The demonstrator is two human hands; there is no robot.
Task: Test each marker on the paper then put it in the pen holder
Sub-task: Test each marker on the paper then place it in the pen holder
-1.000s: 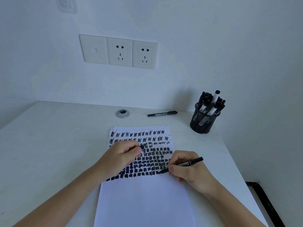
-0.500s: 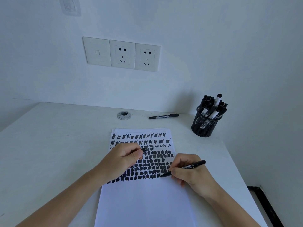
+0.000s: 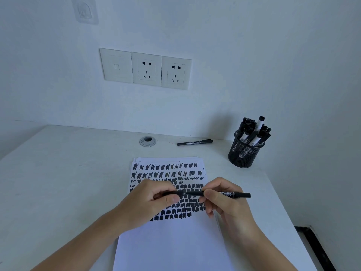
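White wall [image 3: 254, 55] stands behind a white desk [image 3: 58, 182]. On the wall are three plates with plug holes, the sockets [image 3: 146, 69]. Paper [image 3: 172, 247] lies in the middle of the desk, in a small pile. The top half of the top sheet is full of black scribbles and the bottom half is bare.

Both hands are over the scribbles. The left hand [image 3: 148, 202] pinches a black cap [image 3: 173, 193] with its thumb and curled fingers. The right hand [image 3: 224, 204] grips the marker [image 3: 230, 194] near its front, with the fingers curled round it. The marker lies flat in the air, above the paper. Its tip points left, right at the open end of the cap. I cannot tell if the tip is inside yet.

At the back right stands the black mesh holder [image 3: 244, 153], packed with pens [image 3: 252, 132] standing up. One spare marker [image 3: 195, 142] lies flat near the wall, between the holder and a round metal hole [image 3: 147, 141] in the desk.
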